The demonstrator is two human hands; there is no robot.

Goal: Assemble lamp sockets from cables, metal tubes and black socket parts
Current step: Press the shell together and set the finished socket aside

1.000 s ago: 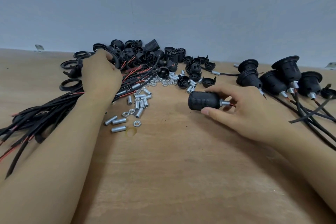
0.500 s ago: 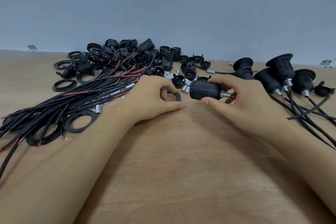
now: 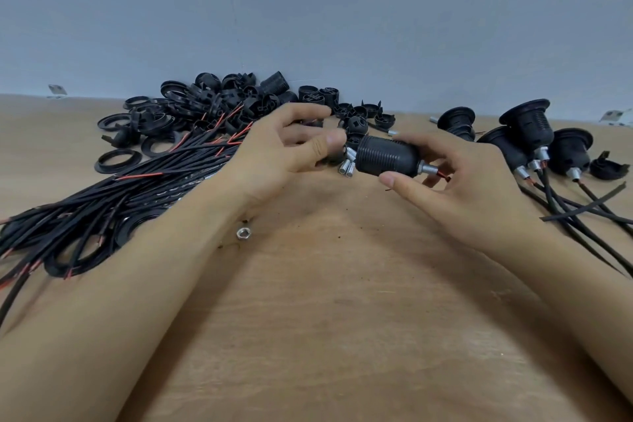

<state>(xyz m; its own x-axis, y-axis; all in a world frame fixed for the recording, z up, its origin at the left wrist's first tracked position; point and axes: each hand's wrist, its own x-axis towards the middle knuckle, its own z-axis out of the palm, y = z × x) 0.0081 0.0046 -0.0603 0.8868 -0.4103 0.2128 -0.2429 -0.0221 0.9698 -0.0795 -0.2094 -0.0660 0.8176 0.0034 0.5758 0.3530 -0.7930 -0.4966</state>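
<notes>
Our left hand (image 3: pixel 291 144) has lifted, apparently pinching a ring beside the threaded socket body (image 3: pixel 387 156) gripped by our right hand (image 3: pixel 455 188); threading follows.

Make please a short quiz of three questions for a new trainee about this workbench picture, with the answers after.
1. True or false: the right hand holds the ribbed black socket off the table.
2. Where do the finished sockets stand: A) at the right, B) at the left, C) in a box?
3. Fill in: a lone metal ___ lies beside the left forearm.

Key: 1 true; 2 A; 3 nut.
</notes>
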